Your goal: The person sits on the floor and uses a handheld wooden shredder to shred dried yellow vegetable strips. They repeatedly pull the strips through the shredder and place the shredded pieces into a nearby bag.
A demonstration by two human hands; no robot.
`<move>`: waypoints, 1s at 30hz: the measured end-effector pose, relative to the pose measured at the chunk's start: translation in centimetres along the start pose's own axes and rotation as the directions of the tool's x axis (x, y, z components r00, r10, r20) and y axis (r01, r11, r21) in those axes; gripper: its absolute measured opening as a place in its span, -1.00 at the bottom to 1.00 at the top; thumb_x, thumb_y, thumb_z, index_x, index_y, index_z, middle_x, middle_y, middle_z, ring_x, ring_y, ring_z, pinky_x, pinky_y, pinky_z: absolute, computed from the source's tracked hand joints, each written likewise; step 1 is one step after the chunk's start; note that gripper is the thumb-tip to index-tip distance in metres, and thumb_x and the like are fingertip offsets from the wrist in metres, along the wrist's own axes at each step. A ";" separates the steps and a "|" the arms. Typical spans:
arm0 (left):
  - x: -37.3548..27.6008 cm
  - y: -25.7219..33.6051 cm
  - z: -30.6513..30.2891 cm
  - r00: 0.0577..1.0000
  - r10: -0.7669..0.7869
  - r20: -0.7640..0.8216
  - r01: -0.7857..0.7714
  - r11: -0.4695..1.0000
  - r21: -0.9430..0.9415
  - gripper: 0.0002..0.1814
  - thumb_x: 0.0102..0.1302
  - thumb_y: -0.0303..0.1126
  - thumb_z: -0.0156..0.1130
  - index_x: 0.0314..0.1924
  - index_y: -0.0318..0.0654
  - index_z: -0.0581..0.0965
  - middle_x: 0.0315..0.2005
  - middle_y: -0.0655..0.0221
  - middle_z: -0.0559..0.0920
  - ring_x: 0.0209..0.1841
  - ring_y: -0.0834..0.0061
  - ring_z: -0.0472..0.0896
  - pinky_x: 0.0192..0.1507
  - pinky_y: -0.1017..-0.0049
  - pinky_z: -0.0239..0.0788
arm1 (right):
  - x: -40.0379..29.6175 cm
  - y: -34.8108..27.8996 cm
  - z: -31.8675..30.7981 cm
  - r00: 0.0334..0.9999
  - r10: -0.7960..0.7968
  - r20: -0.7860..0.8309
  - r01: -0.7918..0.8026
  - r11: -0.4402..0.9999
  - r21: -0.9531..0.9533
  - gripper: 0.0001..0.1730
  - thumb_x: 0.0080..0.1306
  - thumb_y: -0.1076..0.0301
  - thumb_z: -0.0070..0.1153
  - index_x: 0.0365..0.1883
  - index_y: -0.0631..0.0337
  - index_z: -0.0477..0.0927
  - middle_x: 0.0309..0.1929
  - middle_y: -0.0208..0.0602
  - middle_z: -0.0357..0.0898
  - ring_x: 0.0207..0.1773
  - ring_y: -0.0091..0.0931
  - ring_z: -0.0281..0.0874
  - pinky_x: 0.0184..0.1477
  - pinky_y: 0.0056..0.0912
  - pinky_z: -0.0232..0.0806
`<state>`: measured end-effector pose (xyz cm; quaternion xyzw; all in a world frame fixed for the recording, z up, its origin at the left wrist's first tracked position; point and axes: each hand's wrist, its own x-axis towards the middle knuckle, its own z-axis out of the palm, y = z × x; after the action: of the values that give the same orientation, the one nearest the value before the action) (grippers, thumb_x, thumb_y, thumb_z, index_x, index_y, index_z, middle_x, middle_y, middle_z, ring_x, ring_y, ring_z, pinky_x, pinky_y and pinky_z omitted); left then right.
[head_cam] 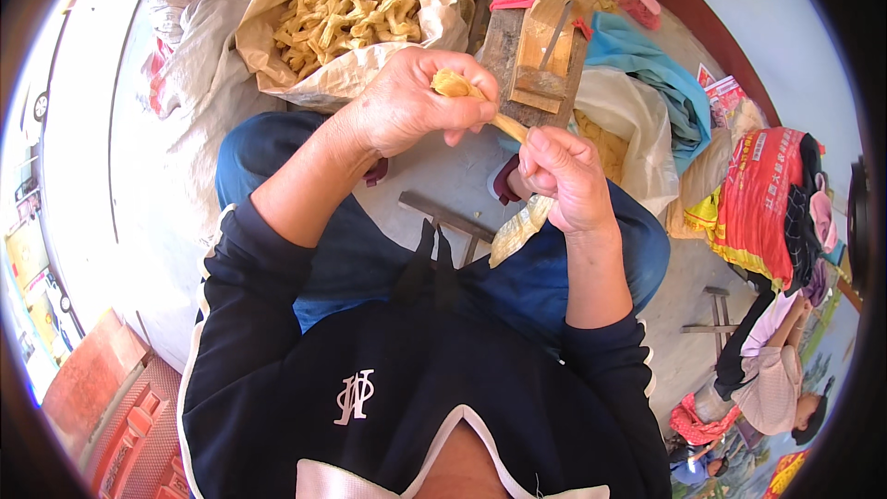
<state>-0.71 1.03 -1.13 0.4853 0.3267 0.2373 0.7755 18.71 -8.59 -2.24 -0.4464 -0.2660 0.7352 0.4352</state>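
A pale yellow, dried-looking strip point(510, 127) runs between my two hands. My left hand point(416, 100) pinches its bunched, knot-like end between thumb and fingers. My right hand point(572, 177) grips it lower down, and a broad flat tail hangs beneath that hand over my lap. The part between the hands looks narrow and twisted. Just beyond my left hand stands an opened paper-lined sack point(270, 48), holding several knotted yellow pieces point(346, 10). Above my right hand is a wooden bench point(502, 41) bearing a wooden fixture point(533, 69) with a thin metal blade, bound with pink cloth.
Right of the bench, a white plastic bag point(630, 111) holds flat yellow material beside blue cloth point(644, 59). A red sack point(755, 201) lies farther right. Pale sacks point(208, 48) are at left. A wooden bar point(447, 216) lies between my legs. Another person point(769, 388) sits at lower right.
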 end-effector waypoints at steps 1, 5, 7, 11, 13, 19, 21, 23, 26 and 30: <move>0.1 -0.2 0.1 1.000 0.015 -0.026 -0.015 1.000 0.002 -0.86 0.15 -0.46 0.31 -0.31 -0.35 0.57 -0.53 0.37 0.58 -0.60 0.69 0.46 -0.52 0.69 0.29 | 0.1 0.0 -0.2 0.999 -0.044 -0.001 0.044 0.996 0.076 -0.62 0.38 0.13 -0.01 -0.53 0.22 0.49 -0.67 -0.60 0.25 -0.64 -0.78 0.00 -0.60 -0.70 -0.15; 1.5 -3.0 2.4 1.000 -0.003 -0.008 0.003 1.000 -0.005 -0.61 0.20 -0.18 0.31 -0.11 -0.34 0.54 -0.39 0.37 0.62 -0.26 0.59 0.56 -0.13 0.53 0.38 | 1.3 -0.2 -1.0 0.964 -0.261 -0.048 0.262 0.913 0.313 -0.62 0.43 0.10 -0.12 -0.45 0.21 0.44 -0.75 -0.63 0.10 -0.69 -0.74 -0.03 -0.62 -0.65 -0.10; 1.2 -4.0 4.5 0.967 -0.115 0.227 0.075 0.981 0.176 -0.52 0.23 -0.10 0.27 -0.01 -0.33 0.51 -0.34 0.38 0.63 -0.10 0.56 0.54 0.04 0.46 0.32 | 1.8 -0.5 -0.4 0.930 -0.341 -0.134 0.367 0.851 0.376 -0.63 0.43 0.10 -0.13 -0.43 0.20 0.43 -0.76 -0.62 0.09 -0.70 -0.74 -0.03 -0.62 -0.64 -0.08; 0.4 -4.8 5.4 0.855 -0.393 0.340 0.468 0.866 -0.177 -0.84 0.36 -0.34 0.10 -0.28 -0.29 0.49 -0.53 0.36 0.57 -0.59 0.60 0.55 -0.53 0.58 0.40 | 2.4 -1.2 -0.9 0.724 -0.415 -0.551 0.492 0.870 -0.008 -0.74 0.40 0.24 -0.04 -0.13 0.28 0.42 -0.48 -0.38 0.46 -0.48 -0.60 0.37 -0.38 -0.57 0.24; 0.6 -4.5 5.0 0.897 -0.372 0.239 0.424 0.877 -0.227 -0.86 0.38 -0.38 0.04 -0.21 -0.31 0.47 -0.53 0.38 0.55 -0.60 0.59 0.54 -0.52 0.58 0.40 | 2.5 -0.8 -4.8 0.554 -0.531 -0.641 0.487 0.831 -0.267 -0.56 0.32 0.41 0.05 0.14 0.32 0.33 -0.01 -0.15 0.49 0.02 -0.39 0.46 0.11 -0.35 0.29; 1.0 -3.1 3.9 0.916 -0.320 0.242 0.316 0.947 0.055 -0.84 0.36 -0.37 0.06 -0.19 -0.30 0.51 -0.44 0.38 0.58 -0.55 0.64 0.49 -0.51 0.64 0.32 | 1.7 -1.9 -1.0 0.580 -0.807 0.110 0.464 0.216 -0.859 -0.68 0.15 0.38 0.22 -0.11 0.24 0.53 -0.13 -0.23 0.55 -0.05 -0.32 0.48 0.08 -0.29 0.26; 0.9 -2.2 3.5 0.940 -0.284 0.189 0.204 0.912 0.356 -0.83 0.35 -0.38 0.06 -0.22 -0.31 0.54 -0.44 0.39 0.58 -0.53 0.66 0.47 -0.48 0.66 0.30 | 2.3 -1.0 -0.6 0.623 -0.717 0.314 0.493 0.048 -0.869 -0.70 0.06 0.22 0.32 -0.30 0.16 0.57 -0.38 -0.33 0.55 -0.26 -0.33 0.50 -0.18 -0.38 0.31; 0.6 -2.9 2.8 0.972 -0.189 0.142 0.161 0.970 0.183 -0.84 0.35 -0.44 0.05 -0.22 -0.32 0.56 -0.45 0.42 0.58 -0.49 0.70 0.46 -0.42 0.67 0.31 | 1.4 -0.9 -0.5 0.830 -0.556 0.045 0.227 0.263 -0.938 -0.68 0.00 0.13 0.35 -0.43 0.14 0.56 -0.53 -0.40 0.52 -0.44 -0.39 0.49 -0.33 -0.35 0.31; 0.9 -2.6 1.6 0.991 -0.121 0.065 0.111 0.984 0.141 -0.84 0.35 -0.49 0.03 -0.17 -0.32 0.56 -0.44 0.45 0.57 -0.43 0.71 0.47 -0.34 0.68 0.34 | 1.5 -1.2 -0.7 0.781 -0.558 0.282 0.388 0.078 -0.918 -0.72 0.06 0.27 0.36 -0.39 0.25 0.57 -0.62 -0.37 0.49 -0.53 -0.49 0.48 -0.44 -0.50 0.31; 1.0 -2.5 1.7 0.992 -0.119 -0.036 0.123 0.981 0.151 -0.79 0.35 -0.36 0.10 -0.11 -0.32 0.55 -0.35 0.40 0.60 -0.30 0.67 0.50 -0.19 0.63 0.35 | 1.5 1.2 -0.4 0.855 -0.519 -0.002 0.246 0.408 -0.879 -0.68 -0.04 0.19 0.42 -0.53 0.18 0.55 -0.63 -0.41 0.49 -0.62 -0.47 0.41 -0.54 -0.51 0.26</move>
<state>1.37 -0.36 -3.18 0.5192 0.3834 0.1705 0.7445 18.28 -7.86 -3.98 -0.6242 -0.6251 0.3149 0.3470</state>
